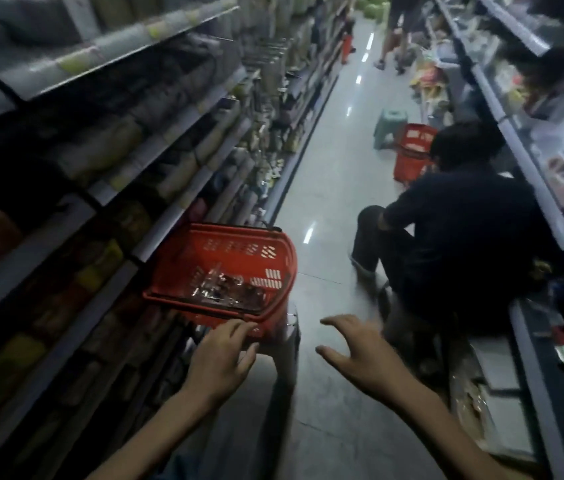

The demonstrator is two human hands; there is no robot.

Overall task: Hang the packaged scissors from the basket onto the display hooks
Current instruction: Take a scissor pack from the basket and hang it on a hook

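A red plastic basket (225,251) stands tilted on a grey stool (289,344) by the left shelving. Clear packaged scissors (228,289) lie in a blurred heap on its bottom. My left hand (221,358) reaches to the basket's near rim, fingers spread and touching the rim's edge. My right hand (353,351) hovers over the floor to the right of the basket, fingers spread and lightly curved, holding nothing. Display hooks (270,50) stick out of the left shelving farther up the aisle.
A person in dark clothes (446,237) crouches on the right side of the aisle, close by. Behind them stand a second red basket (412,150) and a pale green stool (389,126). Another person's legs (394,32) are at the far end. Shelves line both sides.
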